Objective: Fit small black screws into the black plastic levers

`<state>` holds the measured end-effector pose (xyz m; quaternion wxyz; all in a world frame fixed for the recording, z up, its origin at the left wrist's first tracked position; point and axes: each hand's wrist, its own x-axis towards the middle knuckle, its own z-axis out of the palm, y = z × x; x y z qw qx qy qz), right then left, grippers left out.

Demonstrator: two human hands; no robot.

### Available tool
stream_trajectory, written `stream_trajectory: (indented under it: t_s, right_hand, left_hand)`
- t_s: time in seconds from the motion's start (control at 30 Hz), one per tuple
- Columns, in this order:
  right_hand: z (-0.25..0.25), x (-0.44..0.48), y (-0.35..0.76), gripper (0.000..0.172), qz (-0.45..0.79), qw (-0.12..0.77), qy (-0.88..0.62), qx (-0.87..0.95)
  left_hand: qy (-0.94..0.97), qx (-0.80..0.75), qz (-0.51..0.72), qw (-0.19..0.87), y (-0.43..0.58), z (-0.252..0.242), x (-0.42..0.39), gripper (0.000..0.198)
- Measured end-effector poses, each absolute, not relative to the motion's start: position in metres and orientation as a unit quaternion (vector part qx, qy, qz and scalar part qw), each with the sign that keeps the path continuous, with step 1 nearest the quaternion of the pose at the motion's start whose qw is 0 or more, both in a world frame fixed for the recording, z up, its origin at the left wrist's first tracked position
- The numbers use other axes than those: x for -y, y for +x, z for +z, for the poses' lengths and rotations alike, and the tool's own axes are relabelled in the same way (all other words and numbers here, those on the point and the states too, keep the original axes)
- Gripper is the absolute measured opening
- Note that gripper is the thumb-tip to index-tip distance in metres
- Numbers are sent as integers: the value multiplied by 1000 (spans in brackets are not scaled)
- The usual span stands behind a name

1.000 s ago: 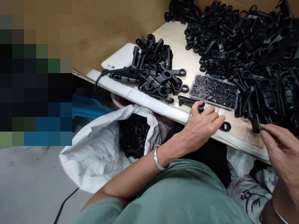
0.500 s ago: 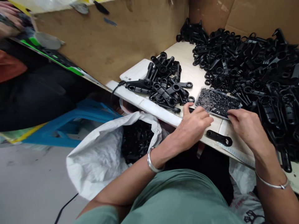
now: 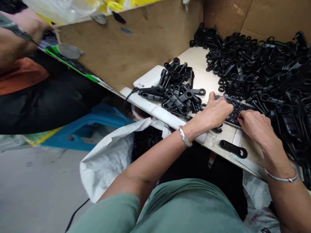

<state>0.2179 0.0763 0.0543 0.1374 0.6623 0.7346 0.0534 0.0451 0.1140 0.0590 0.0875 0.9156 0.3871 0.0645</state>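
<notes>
My left hand (image 3: 217, 111) reaches over the left part of a clear box of small dark pieces (image 3: 236, 108), its fingers bent down and their tips hidden. At the box's right front edge is my right hand (image 3: 257, 124), thumb and fingers pinched together; whatever they hold is too small to make out. A black flat arm-shaped part (image 3: 233, 149) lies on the table (image 3: 199, 60) in front of the box, between my hands. Another dark part (image 3: 217, 129) shows partly beneath my left wrist.
Black parts are heaped left of the box (image 3: 178, 94), with a larger pile (image 3: 262, 64) behind and right. A white sack (image 3: 107, 158) hangs open below the table edge. Beyond a board (image 3: 121, 48), another person's hand (image 3: 21, 35) holds a metal tool.
My left hand has moved from the table edge forward and right, over the box. My right hand stays pinched by the box. The view has shifted slightly, and the other person's hand shows more.
</notes>
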Motion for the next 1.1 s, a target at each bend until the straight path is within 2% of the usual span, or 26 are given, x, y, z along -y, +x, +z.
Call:
stream_trajectory:
  t_s: [0.33,0.5,0.57,0.7,0.83,0.97,1.1]
  right_hand:
    - [58,-78,216,21,2,126,676,-726]
    - [55,-77,217,27,-1,111,679,-725]
    - [55,-75,219,27,-12,71,688,-722]
    - [57,-73,227,19,-82,-99,691,-711]
    - [56,-69,234,15,-189,-234,696,-652]
    - [51,-64,237,16,-253,-311,695,-597]
    - [49,-58,238,19,-283,-340,693,-569]
  left_hand:
    - [929,-358,29,86,61,51,-122,30]
    - [929,-359,14,88,59,50,-119,31]
    - [928,-360,19,97,57,51,-119,32]
    - [920,-371,38,120,51,52,-121,34]
    - [904,-414,72,83,46,51,-127,36]
    - [901,-425,79,38,45,50,-132,36]
    - [904,-422,65,37,49,51,-134,31]
